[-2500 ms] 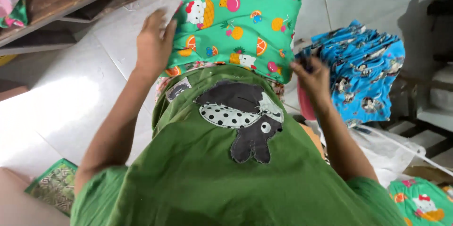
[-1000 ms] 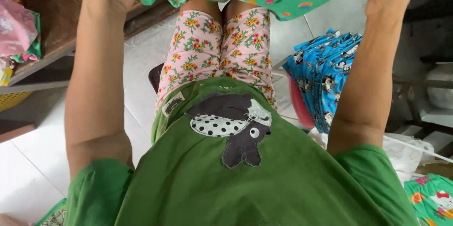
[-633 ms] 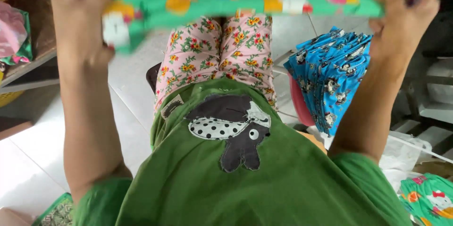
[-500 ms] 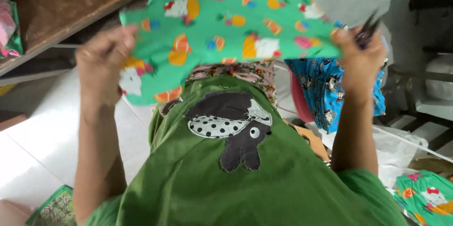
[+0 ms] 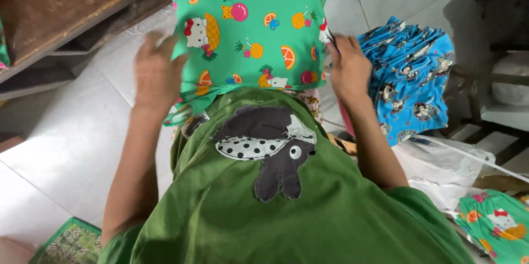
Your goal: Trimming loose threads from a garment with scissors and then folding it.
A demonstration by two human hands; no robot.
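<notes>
While the green shirt [image 5: 286, 209] with its sewn-on animal patch fills the near view, the green fruit-print cloth [image 5: 248, 27] is seen spread flat over the lap, held down at both sides. The left hand [image 5: 157, 74] is pressed open on its left edge; the right hand [image 5: 348, 71] is laid on its right edge, a thin dark tool (scissors, perhaps) pinched in its fingers. The piece is judged laid out but not yet folded. Beyond, a blue printed stack [image 5: 410, 79] is piled on the tiled floor [image 5: 71, 137]
</notes>
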